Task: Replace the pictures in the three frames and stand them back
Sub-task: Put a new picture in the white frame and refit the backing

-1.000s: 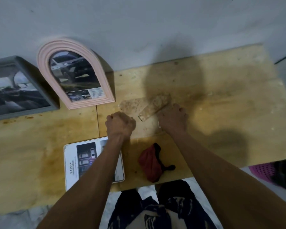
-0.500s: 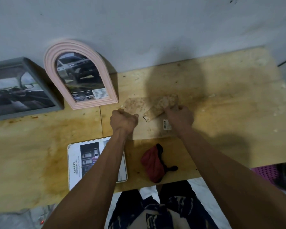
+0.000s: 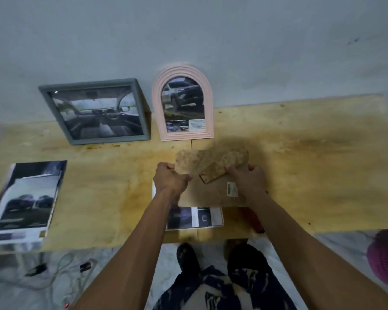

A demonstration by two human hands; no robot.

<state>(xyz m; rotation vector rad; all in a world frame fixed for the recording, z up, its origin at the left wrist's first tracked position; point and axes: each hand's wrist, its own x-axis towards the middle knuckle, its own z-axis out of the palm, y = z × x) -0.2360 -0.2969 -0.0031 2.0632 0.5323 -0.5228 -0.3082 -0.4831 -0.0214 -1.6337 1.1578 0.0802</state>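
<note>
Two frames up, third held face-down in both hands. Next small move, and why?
Probably turn the third frame upright and stand it to the right of the pink frame. The grey frame and the pink one already stand at the wall with pictures in; left hand and right hand grip the third by its back, stand leg out, off the table.

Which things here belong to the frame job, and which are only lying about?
Job:
- grey frame
- pink arched frame
- third frame, back up, in left hand and right hand
- loose prints
- print under it

Lying about:
- red cloth
- cables
- purple basket
</note>
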